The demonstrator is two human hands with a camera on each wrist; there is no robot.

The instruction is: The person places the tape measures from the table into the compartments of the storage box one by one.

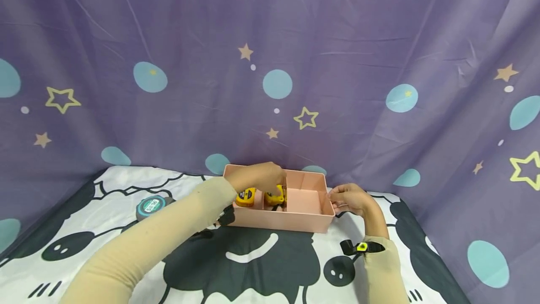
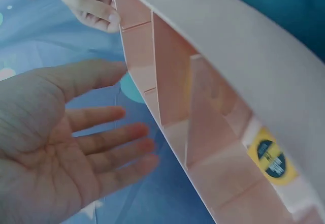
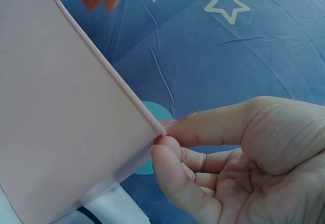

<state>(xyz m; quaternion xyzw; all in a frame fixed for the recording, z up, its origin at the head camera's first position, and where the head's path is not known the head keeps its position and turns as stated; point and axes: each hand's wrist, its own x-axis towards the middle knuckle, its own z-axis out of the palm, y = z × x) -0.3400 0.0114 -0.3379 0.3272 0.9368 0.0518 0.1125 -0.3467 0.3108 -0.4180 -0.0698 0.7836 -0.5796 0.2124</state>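
Observation:
A pink divided box point(image 1: 274, 220) stands at the back of the table. Two yellow tape measures lie in it: one in the left part point(image 1: 246, 197), the other near the middle point(image 1: 275, 196), partly hidden under my left hand point(image 1: 262, 177). That hand hovers over the box with its fingers spread and relaxed, holding nothing, as the left wrist view shows. My right hand point(image 1: 352, 198) pinches the right end of the box at its rim between thumb and fingers point(image 3: 172, 165). The box's right section has nothing in it.
On the table to the left lies a teal and dark tape measure point(image 1: 152, 205), partly behind my left forearm. A black-and-white cartoon cloth point(image 1: 346, 229) covers the table. Right behind the box hangs a purple curtain point(image 1: 346, 130) with stars and dots.

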